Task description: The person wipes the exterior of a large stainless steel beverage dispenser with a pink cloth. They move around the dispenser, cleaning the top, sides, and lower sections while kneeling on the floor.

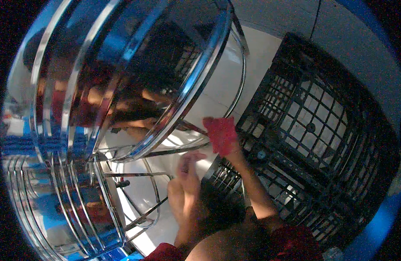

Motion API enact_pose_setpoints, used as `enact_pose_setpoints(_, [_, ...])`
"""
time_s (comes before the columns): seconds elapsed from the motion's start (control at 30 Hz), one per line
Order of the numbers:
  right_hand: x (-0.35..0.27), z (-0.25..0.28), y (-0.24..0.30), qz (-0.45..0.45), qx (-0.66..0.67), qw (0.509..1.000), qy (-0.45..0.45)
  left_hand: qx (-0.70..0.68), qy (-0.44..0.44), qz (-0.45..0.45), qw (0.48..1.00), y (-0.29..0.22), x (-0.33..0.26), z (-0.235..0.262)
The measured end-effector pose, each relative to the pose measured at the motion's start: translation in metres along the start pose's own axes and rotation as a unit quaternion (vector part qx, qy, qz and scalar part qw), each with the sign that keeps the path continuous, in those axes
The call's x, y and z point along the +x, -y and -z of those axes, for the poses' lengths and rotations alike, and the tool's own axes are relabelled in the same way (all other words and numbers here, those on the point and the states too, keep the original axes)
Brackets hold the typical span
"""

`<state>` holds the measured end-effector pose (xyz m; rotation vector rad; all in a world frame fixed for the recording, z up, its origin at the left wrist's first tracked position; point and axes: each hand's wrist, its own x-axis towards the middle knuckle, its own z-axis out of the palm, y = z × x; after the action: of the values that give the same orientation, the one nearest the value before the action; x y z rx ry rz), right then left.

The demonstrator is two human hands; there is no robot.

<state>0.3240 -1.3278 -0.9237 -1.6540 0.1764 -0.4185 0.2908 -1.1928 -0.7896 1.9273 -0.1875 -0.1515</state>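
Note:
A red cloth (220, 134) is held by my right hand (233, 153), whose fingers are mostly covered by it. The cloth is beside the lower rim and tubular legs (205, 129) of a large shiny metal drum-shaped vessel (135, 65), which lies tilted with its ribbed side towards me. My left hand (189, 167) is in front of the legs, just left of the cloth and apart from it. Its fingers are blurred, so I cannot make out whether they are open or closed. Reflections of a person and arms show on the polished side.
A second ribbed metal vessel (78, 204) with a tubular leg frame (155, 195) lies at the lower left. To the right is a large black plastic grid pallet (313, 126). The floor (257, 48) is pale, and a blue surface (383, 222) shows at the right rim.

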Motion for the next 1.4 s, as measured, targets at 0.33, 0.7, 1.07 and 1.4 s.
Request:
enact_pose_setpoints(0.33, [0.077,0.038,0.063,0.089,0.014,0.988,-0.124,-0.223,-0.063,-0.009,0.973,-0.001,0.048,0.054])
enact_pose_setpoints(0.7, [0.134,0.014,0.154,0.270,-0.156,0.946,-0.094,-0.254,-0.052,-0.007,0.966,-0.002,0.045,0.068])
enact_pose_setpoints(1.07, [0.091,-0.001,0.147,0.244,-0.114,0.962,-0.042,-0.284,-0.024,0.048,0.957,0.023,0.029,0.052])
enact_pose_setpoints(1.4, [0.026,-0.093,0.186,0.290,-0.100,0.952,0.008,-0.340,-0.057,0.012,0.939,0.090,0.034,0.086])
